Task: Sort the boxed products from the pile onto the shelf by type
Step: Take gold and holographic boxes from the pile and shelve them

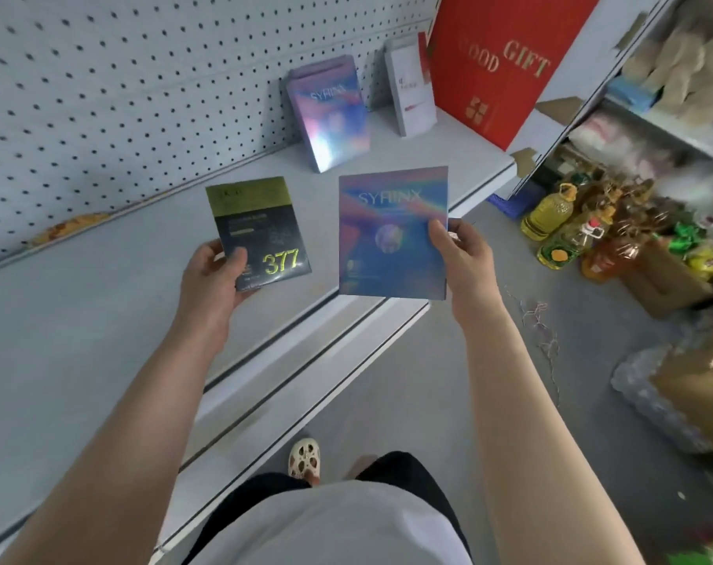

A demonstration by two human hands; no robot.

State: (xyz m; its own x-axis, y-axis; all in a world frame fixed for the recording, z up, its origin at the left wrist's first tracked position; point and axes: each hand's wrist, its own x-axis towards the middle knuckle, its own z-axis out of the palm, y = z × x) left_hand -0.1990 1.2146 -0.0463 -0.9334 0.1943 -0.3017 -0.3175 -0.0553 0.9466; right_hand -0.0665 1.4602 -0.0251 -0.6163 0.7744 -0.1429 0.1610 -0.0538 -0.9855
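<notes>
My left hand [214, 275] grips a dark box [261, 230] with a gold top band and "377" printed on it, held above the grey shelf [102, 303]. My right hand [461, 250] holds an iridescent blue SYRINX box [391, 234] by its right edge, over the shelf's front lip. Further back on the shelf, matching SYRINX boxes [328, 116] lean against the pegboard. To their right stand white boxes [412, 87] and a big red "GOOD GIFT" box [506, 63].
A pegboard wall [122, 83] backs the shelf. Right of the shelf, the floor holds oil bottles [550, 210], cardboard cartons [665, 287] with packaged goods, and bubble wrap [652, 401]. Another shelf unit [673, 95] with bagged items stands at the far right. My foot [304, 458] is near the shelf base.
</notes>
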